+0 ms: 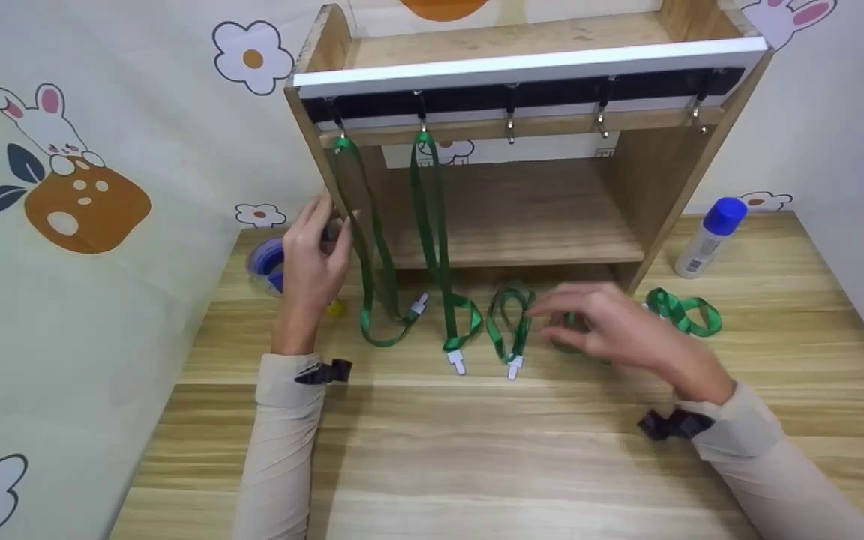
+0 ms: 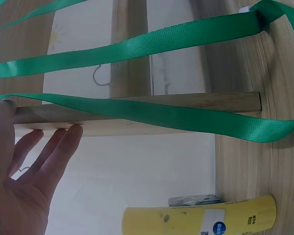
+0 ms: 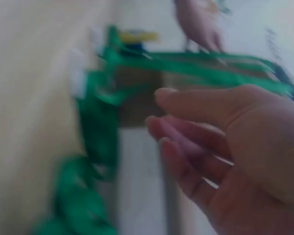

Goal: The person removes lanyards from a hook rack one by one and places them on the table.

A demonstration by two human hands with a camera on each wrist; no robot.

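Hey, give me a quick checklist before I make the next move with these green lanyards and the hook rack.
1. Rack steadied: ok. The left hand grips its left side panel.
2. Right hand free: ok. It seems to hold nothing, though its wrist view is blurred.
3. Free hooks: ok. The three toward the right have nothing on them.
4. Hung lanyards seated: ok. Two hang from the two leftmost hooks.
5. All lanyards hung: not ok. Three loose lanyards lie on the table.
6. Lanyard by the right hand's fingers untwisted: cannot tell. The hand partly hides it.
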